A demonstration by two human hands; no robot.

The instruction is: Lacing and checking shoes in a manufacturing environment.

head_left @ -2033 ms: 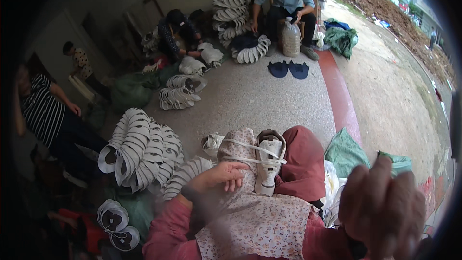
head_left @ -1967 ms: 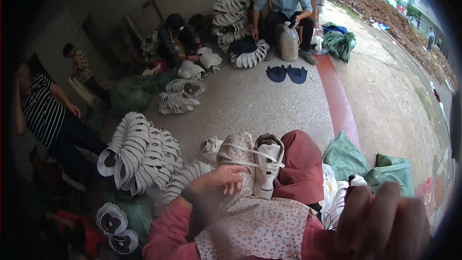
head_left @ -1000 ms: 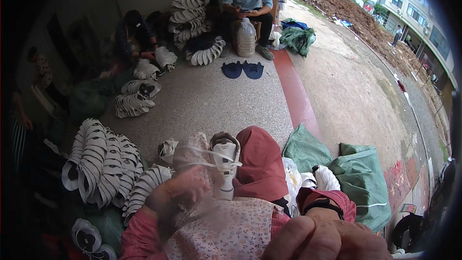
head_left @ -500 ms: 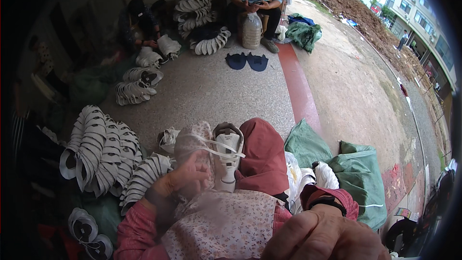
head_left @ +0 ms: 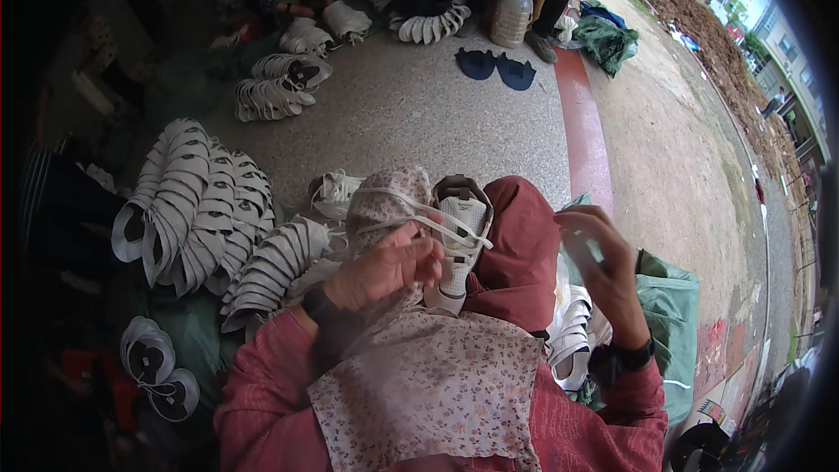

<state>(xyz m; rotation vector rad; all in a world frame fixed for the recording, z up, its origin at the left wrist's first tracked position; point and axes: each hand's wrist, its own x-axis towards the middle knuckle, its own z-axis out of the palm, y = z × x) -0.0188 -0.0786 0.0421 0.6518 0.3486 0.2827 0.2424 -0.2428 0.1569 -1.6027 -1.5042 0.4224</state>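
On my feed, the right hand [head_left: 605,260] has come up to three o'clock of the white shoe [head_left: 465,211] between the knees [head_left: 517,240], so both curled hands now flank it, the left hand [head_left: 384,269] at eight o'clock near the lace [head_left: 478,239], though whether either grips anything I cannot tell.
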